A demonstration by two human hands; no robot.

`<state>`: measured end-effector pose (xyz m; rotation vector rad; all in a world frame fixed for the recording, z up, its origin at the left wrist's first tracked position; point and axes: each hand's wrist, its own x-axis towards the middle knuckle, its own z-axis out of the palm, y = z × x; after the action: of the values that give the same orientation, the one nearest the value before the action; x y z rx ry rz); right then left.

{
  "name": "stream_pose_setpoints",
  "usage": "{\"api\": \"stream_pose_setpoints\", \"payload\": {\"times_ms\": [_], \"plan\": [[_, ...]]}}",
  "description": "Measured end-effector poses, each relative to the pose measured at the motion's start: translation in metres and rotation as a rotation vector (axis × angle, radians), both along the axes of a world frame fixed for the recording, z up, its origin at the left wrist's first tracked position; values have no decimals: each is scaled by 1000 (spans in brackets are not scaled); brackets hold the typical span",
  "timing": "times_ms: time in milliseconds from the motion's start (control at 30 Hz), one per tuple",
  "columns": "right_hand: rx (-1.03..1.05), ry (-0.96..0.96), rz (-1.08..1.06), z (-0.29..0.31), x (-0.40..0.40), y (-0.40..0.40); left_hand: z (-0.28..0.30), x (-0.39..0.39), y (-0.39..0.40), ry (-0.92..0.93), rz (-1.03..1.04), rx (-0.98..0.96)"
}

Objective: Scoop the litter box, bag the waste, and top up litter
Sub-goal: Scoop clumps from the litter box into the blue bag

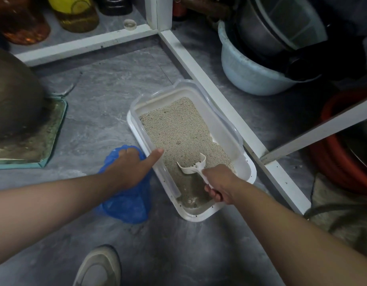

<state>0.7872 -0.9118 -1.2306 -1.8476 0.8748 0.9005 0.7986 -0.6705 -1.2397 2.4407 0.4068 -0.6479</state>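
Note:
A white litter box [249,169] with a clear raised rim sits on the grey floor, filled with beige litter [178,124]. The litter looks darker and clumped at the near end. My right hand [219,185] grips the handle of a white scoop [192,165], whose bowl rests in the litter near the front. Left of the box lies a blue plastic bag [129,205]. My left hand [131,166] holds the bag's top with curled fingers, its thumb stretched out to the box's left rim.
A white shelf frame [209,83] runs diagonally right behind the box. Under it are a light blue basin [244,75] with pots and a red tub [343,162]. Bottles [75,15] stand at the back, a large brown vessel [11,96] at left. My shoe [100,267] is near.

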Motion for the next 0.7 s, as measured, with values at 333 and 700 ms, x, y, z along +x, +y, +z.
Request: {"api": "stream_pose_setpoints", "payload": {"times_ms": [333, 700], "plan": [[53, 24, 5, -10, 18, 7, -7, 4, -2, 35, -61, 7], [60, -75, 51, -30, 68, 40, -17, 8, 0, 69, -36, -62]]}}
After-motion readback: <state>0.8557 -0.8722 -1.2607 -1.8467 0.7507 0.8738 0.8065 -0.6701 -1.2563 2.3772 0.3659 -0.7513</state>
